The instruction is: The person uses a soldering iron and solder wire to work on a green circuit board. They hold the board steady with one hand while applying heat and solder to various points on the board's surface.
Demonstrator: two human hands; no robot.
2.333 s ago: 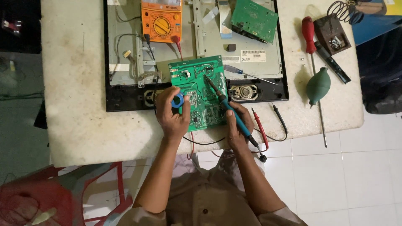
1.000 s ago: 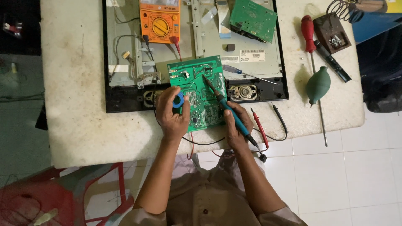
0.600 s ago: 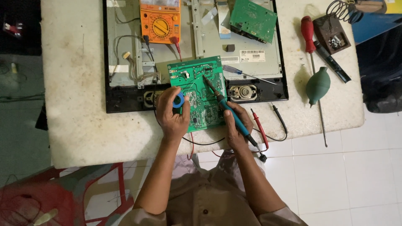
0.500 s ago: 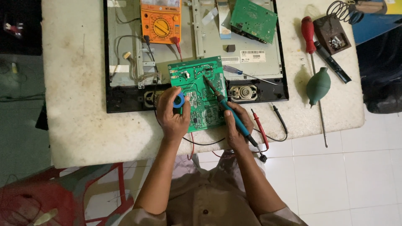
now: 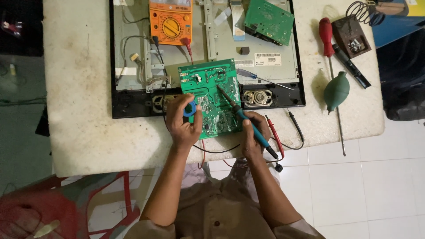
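A green circuit board [image 5: 209, 84] lies solder-side up on the front edge of an opened flat-screen chassis [image 5: 133, 95]. My left hand [image 5: 183, 124] holds a small blue spool [image 5: 189, 109] against the board's left edge. My right hand [image 5: 252, 135] grips a blue-handled soldering iron [image 5: 250, 126], whose dark tip rests on the middle of the board. The iron's cord runs off the table's near edge.
An orange multimeter [image 5: 170, 21] sits on the chassis, with its red probe [image 5: 273, 132] and black probe [image 5: 295, 124] beside my right hand. A second green board [image 5: 268, 20], a red screwdriver [image 5: 330, 57], a green blower bulb [image 5: 336, 90] and an iron stand [image 5: 352, 37] lie to the right.
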